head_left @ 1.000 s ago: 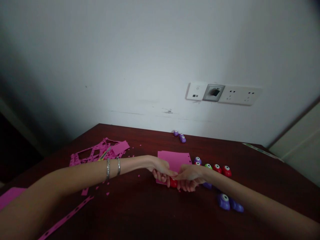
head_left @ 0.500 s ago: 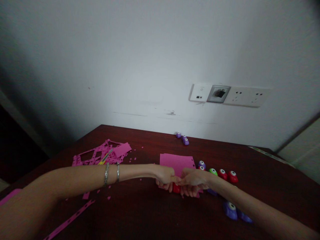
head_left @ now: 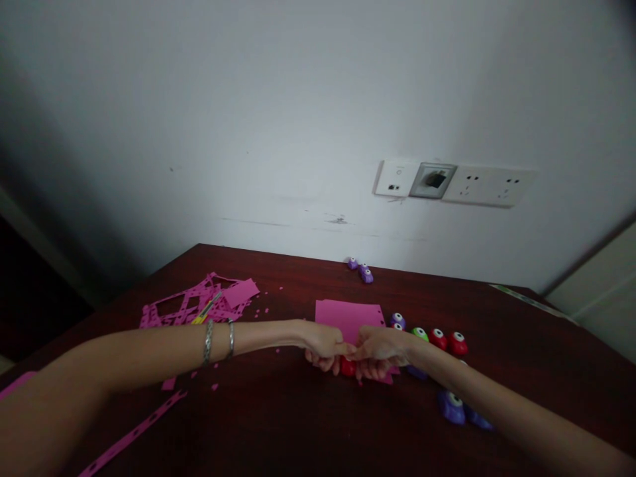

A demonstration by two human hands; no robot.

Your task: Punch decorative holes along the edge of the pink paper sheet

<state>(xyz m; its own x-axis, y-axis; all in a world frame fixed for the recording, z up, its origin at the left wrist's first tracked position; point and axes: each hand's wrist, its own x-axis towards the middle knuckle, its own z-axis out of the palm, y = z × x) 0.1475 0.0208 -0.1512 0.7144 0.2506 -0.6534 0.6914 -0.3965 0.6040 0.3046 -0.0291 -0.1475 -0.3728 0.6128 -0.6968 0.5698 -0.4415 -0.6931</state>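
Observation:
My left hand [head_left: 325, 346] and my right hand [head_left: 381, 350] meet over a red craft punch [head_left: 348, 367], mostly hidden beneath them. Both thumbs press together on its top while the fingers curl around its sides. Pink paper [head_left: 350, 318] lies under and behind the hands, with small holes along its right edge. Its lower edge shows beneath my right fingers; how it sits in the punch is hidden. Both hands are closed.
More craft punches, red [head_left: 458, 343], green [head_left: 420, 333] and purple [head_left: 452, 407], stand right of the paper; several purple ones [head_left: 366, 273] sit near the wall. Cut pink scraps [head_left: 186, 305] and a yellow cutter knife [head_left: 205, 311] lie left. A punched pink strip [head_left: 132, 436] lies front left.
The camera view has shifted slightly, so everything sits a little higher and further left. Both hands stay closed around the red craft punch, with no other clear movement.

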